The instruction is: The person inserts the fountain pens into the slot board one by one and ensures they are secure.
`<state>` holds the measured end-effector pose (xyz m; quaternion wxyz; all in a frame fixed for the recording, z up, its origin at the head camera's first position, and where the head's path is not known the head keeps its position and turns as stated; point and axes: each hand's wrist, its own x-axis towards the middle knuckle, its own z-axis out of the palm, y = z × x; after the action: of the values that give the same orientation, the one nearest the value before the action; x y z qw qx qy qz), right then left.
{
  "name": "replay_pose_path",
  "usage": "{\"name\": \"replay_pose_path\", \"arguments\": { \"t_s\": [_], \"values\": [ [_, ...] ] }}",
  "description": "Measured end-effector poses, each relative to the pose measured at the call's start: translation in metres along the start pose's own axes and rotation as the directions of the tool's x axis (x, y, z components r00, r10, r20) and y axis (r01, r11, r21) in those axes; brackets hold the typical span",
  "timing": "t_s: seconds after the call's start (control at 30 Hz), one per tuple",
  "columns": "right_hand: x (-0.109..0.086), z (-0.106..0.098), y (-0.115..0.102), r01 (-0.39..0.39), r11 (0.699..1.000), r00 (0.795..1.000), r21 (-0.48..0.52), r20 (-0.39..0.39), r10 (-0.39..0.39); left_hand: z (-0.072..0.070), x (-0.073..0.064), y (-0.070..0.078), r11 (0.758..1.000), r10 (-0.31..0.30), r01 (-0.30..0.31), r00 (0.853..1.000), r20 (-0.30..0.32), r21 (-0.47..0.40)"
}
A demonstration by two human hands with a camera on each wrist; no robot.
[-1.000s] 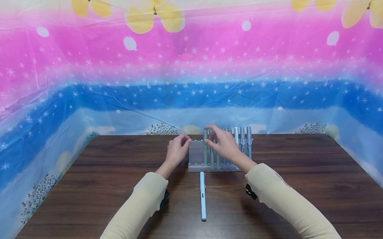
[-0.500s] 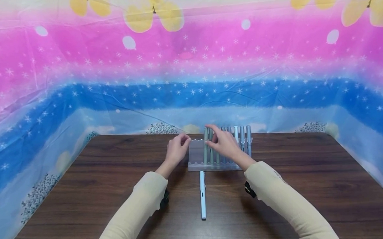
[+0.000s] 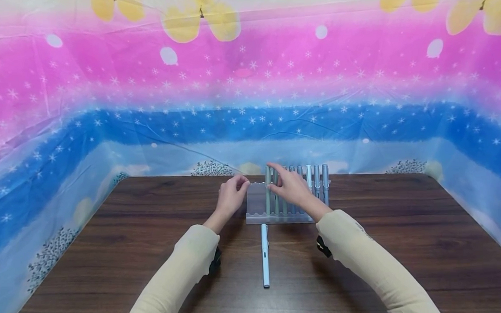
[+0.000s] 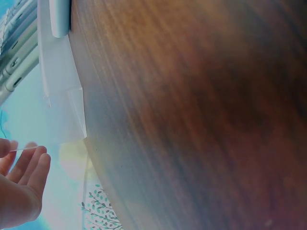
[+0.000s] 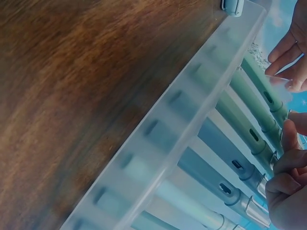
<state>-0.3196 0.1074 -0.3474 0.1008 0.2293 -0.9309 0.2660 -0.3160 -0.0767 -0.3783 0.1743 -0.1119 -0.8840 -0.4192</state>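
A clear pen rack (image 3: 256, 200) stands on the table, with several capped fountain pens leaning in its slots. My left hand (image 3: 231, 194) pinches the rack's upper left corner; the left wrist view shows the thin clear edge between thumb and fingers (image 4: 36, 165). Across the rack reaches my right hand (image 3: 294, 189), thumb and index finger on the cap end of the leftmost green pen (image 3: 269, 202). In the right wrist view that green pen (image 5: 261, 86) sits in its slot, beside other green and blue pens. My right hand hides part of the row.
A pale blue fountain pen (image 3: 265, 258) lies on the wooden table (image 3: 132, 236) in front of the rack, its clip to the right. Behind the table hangs a patterned cloth (image 3: 249, 124). Bare slots are at the rack's left end.
The top of the leftmost green pen has shifted slightly left along with my right fingers. My left hand keeps its hold on the rack, and the pale blue pen stays put.
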Motion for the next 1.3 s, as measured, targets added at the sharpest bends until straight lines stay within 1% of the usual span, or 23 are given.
{"name": "replay_pose_path", "arguments": {
  "t_s": [0.23, 0.43, 0.63, 0.8, 1.07, 1.3],
  "values": [
    [0.001, 0.001, -0.001, 0.0, 1.0, 1.0, -0.015, -0.003, 0.0, 0.001, 0.0, -0.001, 1.0, 0.0, 0.0, 1.0, -0.003, -0.005],
    [0.0, 0.0, 0.0, 0.003, 1.0, 1.0, 0.009, -0.005, -0.003, 0.0, -0.001, -0.001, 1.0, -0.001, 0.001, 1.0, -0.001, -0.005],
    [-0.004, -0.001, 0.001, 0.046, 0.998, 0.998, 0.05, -0.051, -0.043, 0.0, 0.0, -0.001, 1.0, -0.001, 0.001, 1.0, 0.002, -0.006],
    [-0.009, 0.0, 0.003, 0.084, 0.995, 0.994, 0.056, -0.073, -0.08, -0.001, 0.0, -0.001, 1.0, 0.005, -0.005, 1.0, 0.001, -0.003],
    [-0.026, 0.004, 0.007, 0.123, 0.989, 0.992, 0.085, -0.042, -0.12, -0.002, 0.0, -0.001, 1.0, 0.017, -0.017, 1.0, 0.002, -0.019],
    [-0.038, 0.009, 0.008, 0.079, 0.987, 0.996, 0.139, 0.03, -0.084, -0.002, 0.0, -0.002, 0.999, 0.021, -0.021, 1.0, 0.0, -0.036]
  ]
}}
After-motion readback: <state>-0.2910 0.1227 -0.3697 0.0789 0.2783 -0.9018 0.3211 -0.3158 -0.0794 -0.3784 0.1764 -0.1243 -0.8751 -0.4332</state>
